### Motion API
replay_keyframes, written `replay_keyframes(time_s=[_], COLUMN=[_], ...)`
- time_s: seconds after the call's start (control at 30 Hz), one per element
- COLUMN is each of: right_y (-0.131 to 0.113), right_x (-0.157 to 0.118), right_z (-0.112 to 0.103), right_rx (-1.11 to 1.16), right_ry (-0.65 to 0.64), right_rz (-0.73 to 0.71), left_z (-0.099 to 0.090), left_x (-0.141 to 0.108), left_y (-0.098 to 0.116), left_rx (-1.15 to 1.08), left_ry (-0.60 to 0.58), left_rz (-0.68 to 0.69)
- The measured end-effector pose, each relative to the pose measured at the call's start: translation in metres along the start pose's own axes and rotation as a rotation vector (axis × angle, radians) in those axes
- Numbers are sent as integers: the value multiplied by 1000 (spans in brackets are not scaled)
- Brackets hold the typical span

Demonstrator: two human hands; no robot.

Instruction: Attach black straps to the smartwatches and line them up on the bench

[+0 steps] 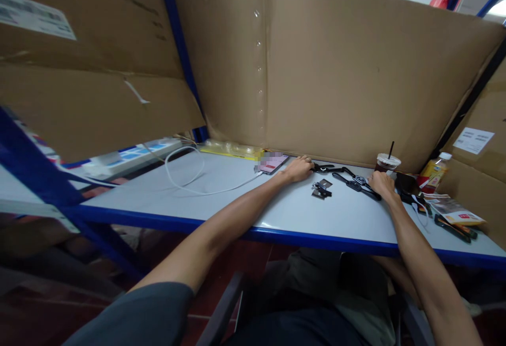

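At the back of the table my left hand (pixel 301 168) reaches past a phone (pixel 272 163), its fingers bent and closed at the end of a black strap-like piece (pixel 324 168). My right hand (pixel 381 183) is closed at the edge of a black wristwatch (pixel 359 180), in front of the drink cup; its fingertips are partly hidden. A second dark strap (pixel 348 181) lies across the watch. Between my hands, nearer the front, is a small group of dark flat pieces (pixel 322 190), too small to name.
A white cable (pixel 213 193) runs from the phone to the left, near a power strip (pixel 130 156). On the right stand an iced drink cup (pixel 387 162) with a straw and a bottle (pixel 435 172), with a packet (pixel 454 210) in front. Cardboard walls (pixel 336 67) enclose the table.
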State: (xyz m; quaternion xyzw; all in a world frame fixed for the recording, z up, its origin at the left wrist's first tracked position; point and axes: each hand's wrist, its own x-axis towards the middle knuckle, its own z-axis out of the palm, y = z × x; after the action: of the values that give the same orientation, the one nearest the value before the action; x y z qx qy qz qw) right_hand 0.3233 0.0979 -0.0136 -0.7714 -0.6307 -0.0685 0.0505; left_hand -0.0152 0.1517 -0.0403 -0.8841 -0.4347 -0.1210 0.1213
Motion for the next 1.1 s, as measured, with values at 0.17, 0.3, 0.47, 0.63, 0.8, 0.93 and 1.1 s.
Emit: replay_keyframes(time_s=[0.17,0.3,0.47,0.63,0.8,0.93,1.1], right_y=[0,0,-2,-6,-19,-36,-40], right_x=[1,-1,-3,-7,-18,-34,-50], right_z=[1,0,-2,-6,-18,-37,-50], right_rx=[4,5,12,25,43,48,-16], right_ry=[7,23,43,83,205,318,268], right_rz=[-6,-9,-19,-41,-108,-193,-145], left_z=[2,2,1,-1,-5,-9,-15], left_x=[1,0,-2,-2,-1,-1,-2], left_y=[4,7,8,8,10,13,16], left_rx=[-48,-56,-76,-101,-122,-136,-147], left_ry=[-55,-82,-120,-134,-87,-43,-6], left_rz=[-65,-110,-144,-165,-156,-146,-150])
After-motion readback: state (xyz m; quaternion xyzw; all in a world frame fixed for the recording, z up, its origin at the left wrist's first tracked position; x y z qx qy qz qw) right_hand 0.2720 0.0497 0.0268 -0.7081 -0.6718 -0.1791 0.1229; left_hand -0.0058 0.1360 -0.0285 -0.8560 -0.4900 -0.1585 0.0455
